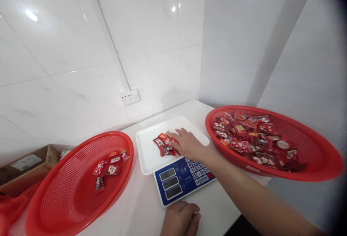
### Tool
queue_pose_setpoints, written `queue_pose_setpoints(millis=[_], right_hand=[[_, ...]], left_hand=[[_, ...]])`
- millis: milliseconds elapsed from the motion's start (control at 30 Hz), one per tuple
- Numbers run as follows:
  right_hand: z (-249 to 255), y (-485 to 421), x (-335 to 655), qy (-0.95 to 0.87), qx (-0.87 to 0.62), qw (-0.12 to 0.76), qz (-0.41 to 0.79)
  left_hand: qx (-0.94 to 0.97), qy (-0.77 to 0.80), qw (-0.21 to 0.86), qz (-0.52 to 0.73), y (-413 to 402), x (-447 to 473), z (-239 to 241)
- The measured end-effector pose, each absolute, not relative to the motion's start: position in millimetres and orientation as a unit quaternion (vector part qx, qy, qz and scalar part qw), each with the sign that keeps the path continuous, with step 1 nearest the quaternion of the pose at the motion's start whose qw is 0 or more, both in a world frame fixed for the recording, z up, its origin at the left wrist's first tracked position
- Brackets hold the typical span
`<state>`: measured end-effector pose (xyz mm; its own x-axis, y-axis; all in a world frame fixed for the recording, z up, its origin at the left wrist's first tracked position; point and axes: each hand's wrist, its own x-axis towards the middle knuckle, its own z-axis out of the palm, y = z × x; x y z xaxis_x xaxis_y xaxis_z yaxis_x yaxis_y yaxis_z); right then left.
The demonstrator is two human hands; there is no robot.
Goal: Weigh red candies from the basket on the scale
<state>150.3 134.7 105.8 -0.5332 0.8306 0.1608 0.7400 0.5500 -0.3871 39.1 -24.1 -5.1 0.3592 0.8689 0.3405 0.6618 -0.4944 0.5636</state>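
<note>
My right hand (188,144) is over the white weighing tray (148,158) with its fingers stretched out and apart, beside a small pile of red wrapped candies (164,144). Its thumb side is at the candies; whether it touches them I cannot tell. The tray sits on a digital scale (184,174) with a blue panel, number keys and three small displays. My left hand (180,218) rests on the table just in front of the scale, fingers curled in, with nothing seen in them.
To the right stands a red plastic basket (322,156) holding many red wrapped candies. On the left, another red basket (67,207) holds several candies. A cardboard box (32,162) is behind it. A wall socket (130,97) is above the white table (132,207).
</note>
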Motion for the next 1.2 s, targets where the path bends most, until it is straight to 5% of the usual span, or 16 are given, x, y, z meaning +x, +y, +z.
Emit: queue_pose_setpoints(millis=[267, 533, 900, 1200], right_hand=[[104.2, 124.5, 153.3, -0.839, -0.449, 0.209, 0.226], [81.9, 73.7, 199.3, -0.808, -0.345, 0.454, 0.147], [-11.9, 10.0, 204.2, -0.855, -0.360, 0.203, 0.312], [-11.5, 16.1, 203.4, -0.814, -0.372, 0.239, 0.377]], left_hand=[[0.795, 0.484, 0.181, 0.317, -26.9, 43.0, 0.4], [0.794, 0.488, 0.198, 0.304, -30.9, 39.4, 12.6], [0.796, 0.450, 0.135, 0.383, -36.3, 43.6, 18.7], [0.788, 0.479, 0.124, 0.367, -33.6, 48.3, 14.2]])
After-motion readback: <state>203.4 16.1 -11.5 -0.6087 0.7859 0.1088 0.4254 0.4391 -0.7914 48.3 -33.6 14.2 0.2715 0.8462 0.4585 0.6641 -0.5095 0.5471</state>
